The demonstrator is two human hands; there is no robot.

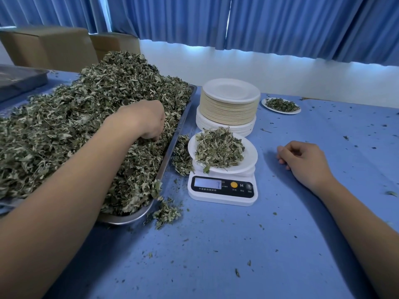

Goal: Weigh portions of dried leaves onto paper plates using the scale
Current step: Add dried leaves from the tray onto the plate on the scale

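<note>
Two bare hands over a blue table (237, 244). Left hand (149, 120) down in the heap of dried leaves (86, 117), knuckles up, fingers curled into the heap with the tips buried, closing on a tuft. Heap piled high in a metal tray (175, 137) on the left side, spilling over the rim; loose clump of spilled leaves (182, 157) between tray and scale. Right hand (302, 162) resting on the table to the right of the scale and apart from it, fingers loosely curled under, holding nothing. White scale (222, 190) just beside the tray, display lit, reading too blurred to tell. On its platform a paper plate (251, 157) carrying a weighed mound (218, 149) of the same leaves. Right behind the scale a stack of paper plates (228, 104), tan-edged ones on top of wider white ones. Farther right, near the wall, a second filled plate (263, 102). Crumbs of leaf scattered across the table. Cardboard boxes (47, 46) and blue curtains (280, 24) at the back.
</note>
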